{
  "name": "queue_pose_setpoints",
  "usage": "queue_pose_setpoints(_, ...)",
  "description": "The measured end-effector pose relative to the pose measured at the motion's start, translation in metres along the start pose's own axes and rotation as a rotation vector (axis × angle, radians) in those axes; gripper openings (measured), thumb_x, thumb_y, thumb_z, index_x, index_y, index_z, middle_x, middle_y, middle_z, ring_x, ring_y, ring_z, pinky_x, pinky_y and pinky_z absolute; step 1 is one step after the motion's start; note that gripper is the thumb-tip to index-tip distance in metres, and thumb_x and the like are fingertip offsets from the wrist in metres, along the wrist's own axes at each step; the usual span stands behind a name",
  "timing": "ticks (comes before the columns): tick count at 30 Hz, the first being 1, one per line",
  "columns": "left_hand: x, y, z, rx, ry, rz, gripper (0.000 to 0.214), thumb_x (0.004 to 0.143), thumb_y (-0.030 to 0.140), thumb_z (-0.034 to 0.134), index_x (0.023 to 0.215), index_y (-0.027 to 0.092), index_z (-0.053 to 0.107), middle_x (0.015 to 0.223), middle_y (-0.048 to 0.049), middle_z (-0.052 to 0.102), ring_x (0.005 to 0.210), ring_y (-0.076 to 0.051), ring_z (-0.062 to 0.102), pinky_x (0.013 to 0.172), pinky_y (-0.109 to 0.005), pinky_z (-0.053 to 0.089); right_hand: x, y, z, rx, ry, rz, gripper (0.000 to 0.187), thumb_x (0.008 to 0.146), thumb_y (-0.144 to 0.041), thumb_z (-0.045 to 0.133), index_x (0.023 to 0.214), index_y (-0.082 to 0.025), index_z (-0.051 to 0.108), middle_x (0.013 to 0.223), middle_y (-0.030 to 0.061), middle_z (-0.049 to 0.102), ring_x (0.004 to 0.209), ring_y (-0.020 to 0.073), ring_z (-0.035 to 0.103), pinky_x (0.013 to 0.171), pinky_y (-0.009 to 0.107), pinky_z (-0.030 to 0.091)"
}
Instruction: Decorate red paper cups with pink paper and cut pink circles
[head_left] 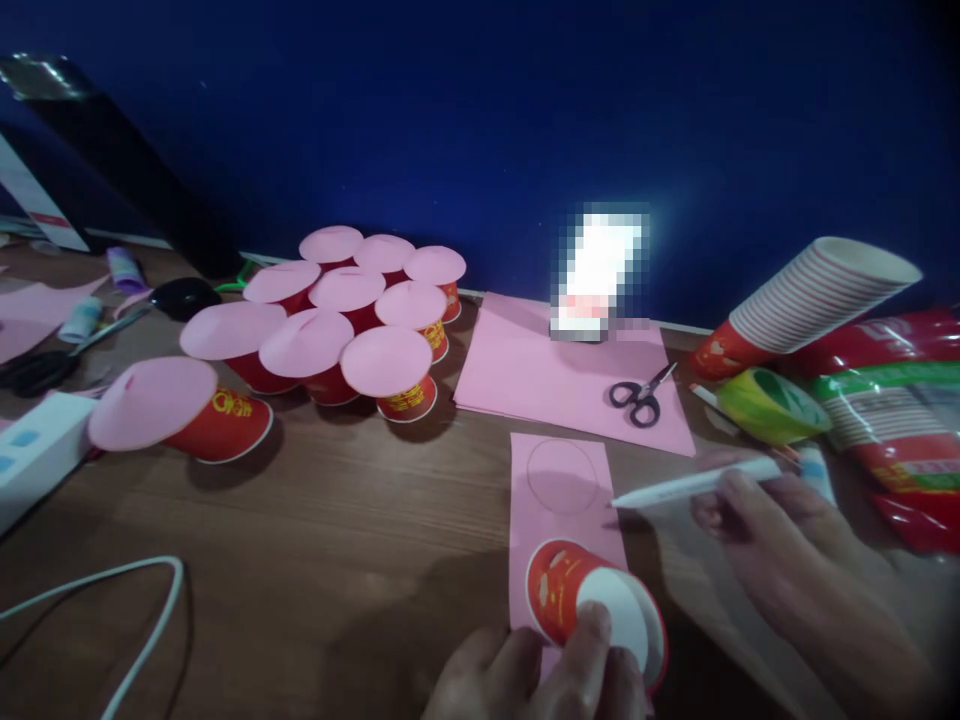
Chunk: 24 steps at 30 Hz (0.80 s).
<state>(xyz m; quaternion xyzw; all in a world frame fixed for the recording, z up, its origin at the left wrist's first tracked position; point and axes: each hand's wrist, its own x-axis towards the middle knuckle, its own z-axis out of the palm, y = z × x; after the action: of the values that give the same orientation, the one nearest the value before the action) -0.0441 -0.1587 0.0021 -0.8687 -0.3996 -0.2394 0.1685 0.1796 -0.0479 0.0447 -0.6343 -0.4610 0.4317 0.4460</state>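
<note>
My left hand [555, 665] grips a red paper cup [556, 590], its fingers against the cup's white round end. The cup is over the lower part of a pink paper strip [525, 520]. A drawn circle [562, 475] shows on the strip's upper part. In my right hand [787, 560] is a white marker pen [690, 485], its tip pointing left beside the strip's right edge. Whether the tip touches anything is hard to tell. Behind the strip, black-handled scissors [637, 400] lie on larger pink sheets [525, 350].
Several red cups topped with pink paper cones [386, 362] stand left of centre. A leaning cup stack [810, 300], a tape roll [772, 405] and a red plastic pack [892, 420] crowd the right. A white cable [161, 600] crosses the lower left, below a white box [45, 455].
</note>
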Motion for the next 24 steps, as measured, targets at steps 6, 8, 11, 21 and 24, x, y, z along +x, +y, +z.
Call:
queue_pose_setpoints(6,-0.002,-0.003,-0.003,0.059,-0.039,0.043,0.039,0.074,0.029,0.068,0.112,0.026,0.059,0.135,-0.0066,0.051,0.056,-0.005,0.053,0.043,-0.020,0.044,0.012,-0.024,0.050,-0.177,-0.599,-0.256,0.024,0.090,-0.042,0.050,0.084,-0.020,0.057,0.063,-0.0020,0.053,0.056,0.0114,0.051,0.051,0.022,0.044)
queue_pose_setpoints(8,0.000,-0.005,-0.006,0.039,-0.053,0.041,0.042,0.074,0.031,0.068,0.115,0.027,0.057,0.138,-0.0073,0.048,0.058,-0.006,0.054,0.043,-0.020,0.044,0.014,-0.036,0.064,-0.310,-0.797,-0.313,0.023,0.093,-0.038,0.046,0.084,-0.019,0.056,0.069,-0.0014,0.055,0.061,0.0108,0.051,0.056,0.022,0.044)
queue_pose_setpoints(11,0.003,-0.005,-0.008,0.040,-0.047,0.018,0.051,0.073,0.033,0.069,0.120,0.030,0.052,0.139,-0.0077,0.047,0.061,-0.008,0.057,0.044,-0.021,0.046,0.016,-0.054,0.081,-0.501,-0.976,-0.390,0.021,0.093,-0.034,0.046,0.083,-0.018,0.056,0.073,-0.0017,0.056,0.063,0.0098,0.050,0.059,0.021,0.041)
queue_pose_setpoints(21,-0.003,0.001,-0.002,0.006,-0.053,0.003,0.045,0.074,0.032,0.067,0.117,0.029,0.058,0.142,-0.0068,0.042,0.068,-0.011,0.060,0.049,-0.024,0.052,0.014,-0.068,0.099,-0.730,-1.194,-0.458,0.018,0.093,-0.032,0.048,0.084,-0.019,0.056,0.069,-0.0029,0.055,0.063,0.0107,0.049,0.057,0.022,0.033)
queue_pose_setpoints(24,-0.003,-0.001,-0.003,0.005,-0.039,0.001,0.043,0.074,0.033,0.068,0.116,0.028,0.059,0.140,-0.0072,0.045,0.067,-0.010,0.059,0.049,-0.023,0.052,0.015,-0.070,0.100,-0.743,-1.228,-0.453,0.018,0.092,-0.033,0.049,0.086,-0.019,0.057,0.071,-0.0023,0.057,0.066,0.0115,0.051,0.058,0.023,0.034)
